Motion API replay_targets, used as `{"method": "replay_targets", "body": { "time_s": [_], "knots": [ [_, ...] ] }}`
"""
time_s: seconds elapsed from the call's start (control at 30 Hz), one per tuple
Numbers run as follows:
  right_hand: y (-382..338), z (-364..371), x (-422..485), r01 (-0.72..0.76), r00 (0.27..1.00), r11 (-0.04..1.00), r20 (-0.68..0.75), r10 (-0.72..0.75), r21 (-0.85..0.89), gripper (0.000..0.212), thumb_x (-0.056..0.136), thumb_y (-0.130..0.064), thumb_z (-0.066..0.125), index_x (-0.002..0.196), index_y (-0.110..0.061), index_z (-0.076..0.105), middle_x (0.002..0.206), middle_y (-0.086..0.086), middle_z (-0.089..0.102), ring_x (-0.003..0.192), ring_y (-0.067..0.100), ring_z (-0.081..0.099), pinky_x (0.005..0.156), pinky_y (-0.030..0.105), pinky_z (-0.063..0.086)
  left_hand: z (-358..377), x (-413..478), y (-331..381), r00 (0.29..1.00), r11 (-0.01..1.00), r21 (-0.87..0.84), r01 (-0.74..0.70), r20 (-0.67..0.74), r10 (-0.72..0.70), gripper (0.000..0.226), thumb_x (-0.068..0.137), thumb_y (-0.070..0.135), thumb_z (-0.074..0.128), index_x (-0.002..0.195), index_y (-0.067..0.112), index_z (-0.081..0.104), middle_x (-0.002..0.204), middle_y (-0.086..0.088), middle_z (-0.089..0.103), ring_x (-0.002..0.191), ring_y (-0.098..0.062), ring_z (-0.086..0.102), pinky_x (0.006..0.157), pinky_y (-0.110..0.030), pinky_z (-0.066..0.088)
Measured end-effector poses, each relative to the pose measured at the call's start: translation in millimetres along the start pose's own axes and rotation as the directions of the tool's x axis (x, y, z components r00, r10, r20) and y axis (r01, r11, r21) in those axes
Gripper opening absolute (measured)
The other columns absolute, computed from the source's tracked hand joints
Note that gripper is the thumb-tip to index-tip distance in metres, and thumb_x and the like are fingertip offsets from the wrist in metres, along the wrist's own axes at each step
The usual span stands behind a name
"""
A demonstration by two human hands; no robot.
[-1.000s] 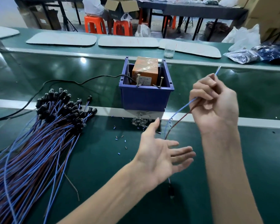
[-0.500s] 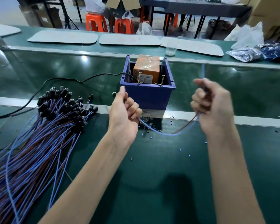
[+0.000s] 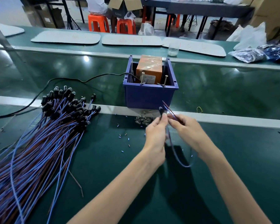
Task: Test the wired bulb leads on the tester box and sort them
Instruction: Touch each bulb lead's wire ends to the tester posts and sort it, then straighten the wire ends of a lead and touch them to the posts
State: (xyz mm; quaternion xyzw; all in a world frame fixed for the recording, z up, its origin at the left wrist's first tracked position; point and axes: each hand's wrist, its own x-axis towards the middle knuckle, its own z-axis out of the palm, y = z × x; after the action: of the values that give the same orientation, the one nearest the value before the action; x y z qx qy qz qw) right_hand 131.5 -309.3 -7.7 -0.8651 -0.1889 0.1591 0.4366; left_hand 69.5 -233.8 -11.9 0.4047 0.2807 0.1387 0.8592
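Over a green counter, a person's left hand pinches the black bulb end of a wired bulb lead. The right hand grips its blue and red wire ends, which point up toward the near wall of the blue tester box. The slack hangs in a loop between the forearms. At left, a pile of leads fans across the counter, bulbs at the far end.
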Motion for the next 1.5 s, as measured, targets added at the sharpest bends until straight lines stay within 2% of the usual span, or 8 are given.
{"method": "replay_targets", "body": {
  "time_s": [0.23,0.37,0.5,0.67,0.93,1.1,1.3,1.5],
  "knots": [
    [59.7,-70.1,35.9,-0.277,0.936,0.891,-0.310,0.165,-0.360,0.029,0.092,0.002,0.038,0.109,0.010,0.060,0.112,0.031,0.059,0.098,0.042,0.051,0.075,0.038,0.036,12.7,-6.7,-34.1,0.974,0.975,0.002,0.221,-0.040,-0.221,0.015,0.095,0.011,0.053,0.080,0.011,0.053,0.064,0.000,0.059,0.047,-0.008,0.060,0.051,-0.015,0.051],
    [78.3,-72.4,47.3,-0.379,0.908,0.847,-0.327,0.262,-0.373,0.029,0.094,-0.005,0.036,0.117,0.010,0.045,0.132,0.029,0.040,0.119,0.040,0.041,0.093,0.039,0.033,3.2,-0.3,-39.0,0.999,0.930,0.368,-0.016,-0.027,0.028,0.012,0.091,0.017,0.056,0.095,0.022,0.046,0.069,0.010,0.066,0.066,-0.011,0.071,0.067,-0.021,0.049],
    [72.1,-45.9,41.6,-0.235,0.961,0.790,-0.256,0.103,-0.567,0.051,0.101,-0.032,0.036,0.148,-0.014,0.027,0.158,0.012,0.011,0.143,0.026,0.020,0.114,0.044,0.010,-15.0,12.8,-39.8,0.918,0.353,0.872,-0.338,0.223,0.329,0.022,0.092,0.034,0.059,0.098,0.019,0.046,0.086,-0.006,0.068,0.083,-0.029,0.065,0.073,-0.036,0.045],
    [59.9,5.4,25.1,0.039,0.988,0.709,-0.078,-0.132,-0.704,0.051,0.101,-0.040,0.024,0.150,-0.025,0.025,0.161,0.005,-0.001,0.148,0.015,-0.003,0.114,0.046,0.001,-25.8,22.9,-44.0,0.848,-0.329,0.895,-0.301,0.409,0.336,0.035,0.095,0.043,0.048,0.116,0.016,0.045,0.099,-0.012,0.068,0.093,-0.035,0.065,0.064,-0.035,0.035],
    [69.0,13.9,20.1,0.202,0.977,0.764,0.070,-0.202,-0.613,0.053,0.104,-0.037,0.023,0.153,-0.020,0.012,0.161,0.004,-0.006,0.147,0.014,-0.012,0.116,0.032,-0.007,-60.7,4.2,40.0,0.869,-0.266,0.920,-0.289,0.369,0.329,0.047,0.078,0.061,0.060,0.117,0.036,0.050,0.095,0.000,0.070,0.097,-0.028,0.063,0.075,-0.033,0.044],
    [41.9,-1.7,7.1,0.381,0.892,0.911,-0.195,-0.408,-0.161,0.028,0.099,-0.014,0.048,0.125,-0.009,0.059,0.135,0.001,0.051,0.122,0.004,0.043,0.106,0.011,0.026,-127.1,3.9,126.4,0.746,-0.293,0.956,0.020,0.181,0.641,0.035,0.070,0.047,0.078,0.099,0.033,0.064,0.095,-0.001,0.068,0.092,-0.032,0.063,0.068,-0.034,0.039],
    [2.4,0.3,-4.1,0.381,0.924,0.922,-0.071,-0.376,0.067,0.016,0.096,-0.011,0.054,0.098,-0.018,0.068,0.090,-0.007,0.068,0.084,0.006,0.064,0.074,0.013,0.045,-166.4,19.9,137.2,0.869,-0.297,0.932,0.208,-0.036,0.494,0.022,0.066,0.030,0.086,0.085,0.030,0.074,0.099,0.001,0.067,0.098,-0.030,0.061,0.071,-0.031,0.043],
    [-31.6,33.0,-17.4,0.357,0.904,0.878,0.119,-0.411,0.318,0.019,0.097,-0.004,0.050,0.095,-0.014,0.067,0.090,0.001,0.071,0.081,0.011,0.068,0.080,0.025,0.054,-155.5,13.6,140.3,0.632,-0.245,0.969,-0.005,0.193,0.750,0.009,0.080,0.027,0.074,0.088,0.024,0.073,0.092,-0.009,0.070,0.084,-0.037,0.063,0.067,-0.037,0.043]
  ]
}}
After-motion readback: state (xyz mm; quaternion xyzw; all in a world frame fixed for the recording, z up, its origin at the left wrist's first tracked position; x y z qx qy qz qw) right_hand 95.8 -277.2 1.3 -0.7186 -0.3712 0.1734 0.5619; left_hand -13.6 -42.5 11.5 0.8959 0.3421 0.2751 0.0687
